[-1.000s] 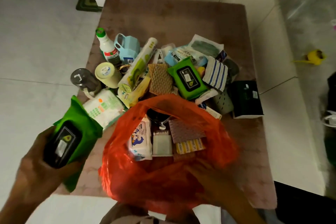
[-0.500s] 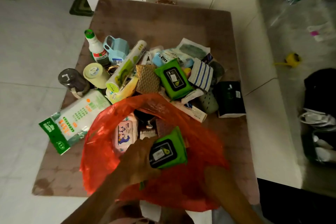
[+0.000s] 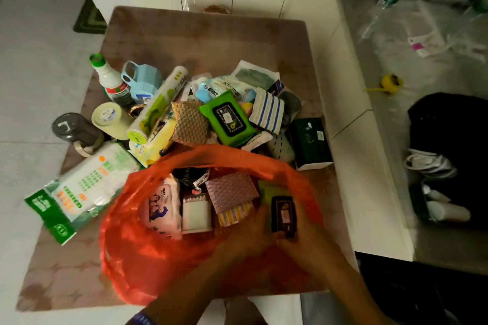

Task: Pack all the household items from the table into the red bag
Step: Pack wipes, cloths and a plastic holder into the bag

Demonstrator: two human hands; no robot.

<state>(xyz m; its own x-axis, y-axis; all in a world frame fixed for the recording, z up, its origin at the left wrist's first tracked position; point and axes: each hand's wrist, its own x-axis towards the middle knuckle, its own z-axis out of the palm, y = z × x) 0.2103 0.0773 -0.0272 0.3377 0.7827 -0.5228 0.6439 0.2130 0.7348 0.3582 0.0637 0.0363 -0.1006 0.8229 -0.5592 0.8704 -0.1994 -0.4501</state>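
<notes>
Red plastic forms the landmark: the red bag [image 3: 158, 258] sits open at the near edge of the table [image 3: 211, 42], with a white-and-green tissue pack [image 3: 87, 187] just left of it. Inside its right side, the left hand [image 3: 245, 235] and right hand [image 3: 303, 240] together hold a green wipes pack [image 3: 280, 208], fingers curled round it. Beyond the bag's far rim lies another green wipes pack [image 3: 227, 119] among the piled items.

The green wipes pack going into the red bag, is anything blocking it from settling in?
Nothing visible blocks it. The green wipes pack is already inside the red bag, at its right side beside the items packed earlier, with both hands at it.
</notes>
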